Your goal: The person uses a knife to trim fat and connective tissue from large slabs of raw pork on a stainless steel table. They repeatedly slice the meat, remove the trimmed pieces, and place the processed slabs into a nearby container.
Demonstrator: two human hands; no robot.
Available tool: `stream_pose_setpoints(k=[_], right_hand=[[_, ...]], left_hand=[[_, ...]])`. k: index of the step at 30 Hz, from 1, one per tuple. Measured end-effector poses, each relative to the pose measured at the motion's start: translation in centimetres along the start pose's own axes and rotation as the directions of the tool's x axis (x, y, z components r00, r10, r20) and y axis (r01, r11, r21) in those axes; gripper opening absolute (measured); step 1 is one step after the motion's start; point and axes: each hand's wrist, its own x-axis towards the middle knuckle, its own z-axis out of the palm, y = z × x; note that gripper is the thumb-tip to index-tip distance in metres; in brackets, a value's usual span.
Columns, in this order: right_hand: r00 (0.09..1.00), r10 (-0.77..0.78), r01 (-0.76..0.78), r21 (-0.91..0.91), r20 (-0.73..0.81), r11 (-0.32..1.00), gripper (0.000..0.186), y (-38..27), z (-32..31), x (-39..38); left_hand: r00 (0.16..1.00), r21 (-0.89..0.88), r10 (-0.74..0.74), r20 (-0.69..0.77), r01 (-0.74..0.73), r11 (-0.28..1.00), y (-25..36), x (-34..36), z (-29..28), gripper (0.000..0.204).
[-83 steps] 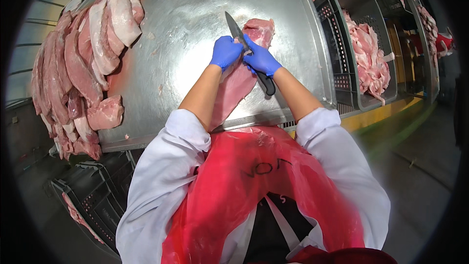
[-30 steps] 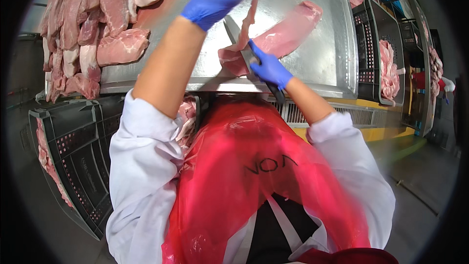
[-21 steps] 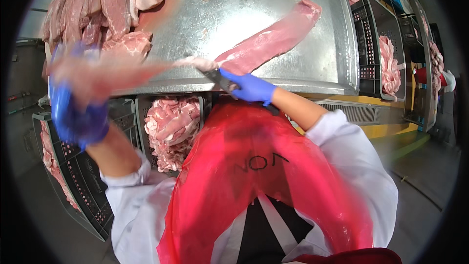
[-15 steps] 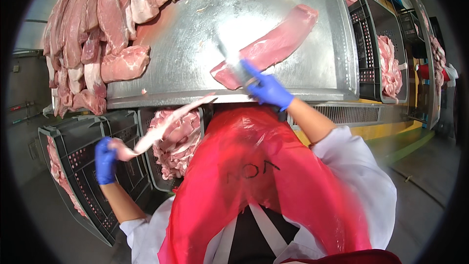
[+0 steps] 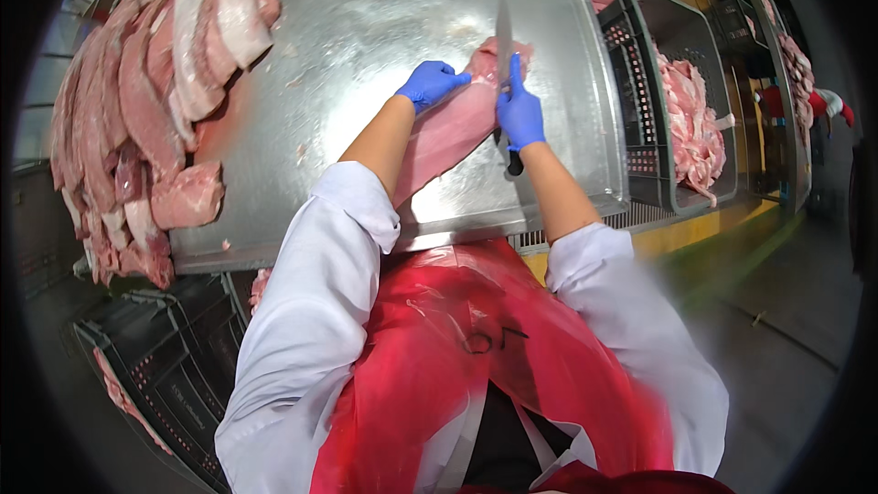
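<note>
Knife (image 5: pixel 504 48) over meat (image 5: pixel 453 128)
Left hand (image 5: pixel 432 85) curls on the meat, probably steadying it, pinch unclear; right hand (image 5: pixel 521 117) holds the knife, forefinger (image 5: pixel 516 69) along its blade (image 5: pixel 503 26), likely for control.

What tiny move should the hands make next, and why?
Perhaps slide the knife gently along the meat, since the right hand already holds it over the meat's far end, and the left hand is at the meat's left edge.
</note>
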Motion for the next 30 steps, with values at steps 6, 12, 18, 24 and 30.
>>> stream_pose_setpoints(k=[6,12,18,24,30], right_hand=[[0.998,0.033,-0.041,0.186,0.047,0.982,0.080,2.2,-1.9,-1.0],[0.993,-0.080,0.055,0.265,0.083,0.963,0.075,3.7,-2.2,-0.1],[0.956,-0.241,0.214,0.160,0.169,0.964,0.067,0.7,-3.8,3.1],[0.756,-0.307,0.271,0.151,0.578,0.951,0.067,4.6,-12.1,-2.2],[0.760,-0.136,-0.071,0.290,0.636,0.955,0.068,2.2,-9.5,2.0]], left_hand=[[0.994,0.153,0.091,0.061,-0.099,0.983,2.4,3.6,2.2,0.028],[0.991,0.095,0.055,-0.122,-0.043,0.995,4.4,1.0,2.8,0.025],[0.961,0.053,0.101,-0.257,-0.090,0.994,4.3,0.3,4.3,0.025],[0.955,0.010,0.035,-0.295,-0.033,0.999,4.5,-0.1,3.8,0.027],[0.965,0.025,0.113,-0.238,-0.110,0.994,6.0,-0.4,4.4,0.025]])
